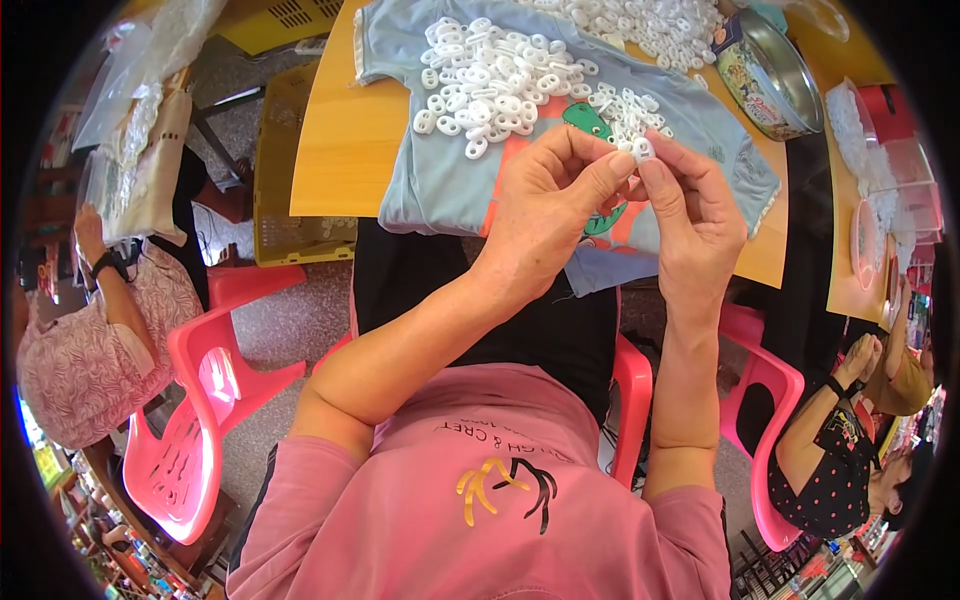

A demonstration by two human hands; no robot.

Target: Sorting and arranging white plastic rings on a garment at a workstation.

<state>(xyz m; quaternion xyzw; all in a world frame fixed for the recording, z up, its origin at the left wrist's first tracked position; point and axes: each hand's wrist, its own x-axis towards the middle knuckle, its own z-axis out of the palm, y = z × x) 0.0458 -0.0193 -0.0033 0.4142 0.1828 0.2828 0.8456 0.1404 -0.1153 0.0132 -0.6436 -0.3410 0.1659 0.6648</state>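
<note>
Over the table's near side, my left hand (550, 190) and my right hand (692, 195) meet fingertip to fingertip. Both pinch a small white plastic piece (641, 150) with round holes; whether it is one piece or two pressed together I cannot tell. Just beyond my fingers lies a small pile of white pieces (622, 108). To its left is a larger pile of white two-holed oval pieces (490, 80). Both rest on a light blue T-shirt (430, 185) with a green and orange print, spread on the wooden table (330, 150).
A big heap of white pieces (650, 25) lies at the far edge. A round printed tin (765, 80) stands at far right. On the left floor is a yellow crate (285, 180), near a pink chair (200, 400). Other people sit on both sides.
</note>
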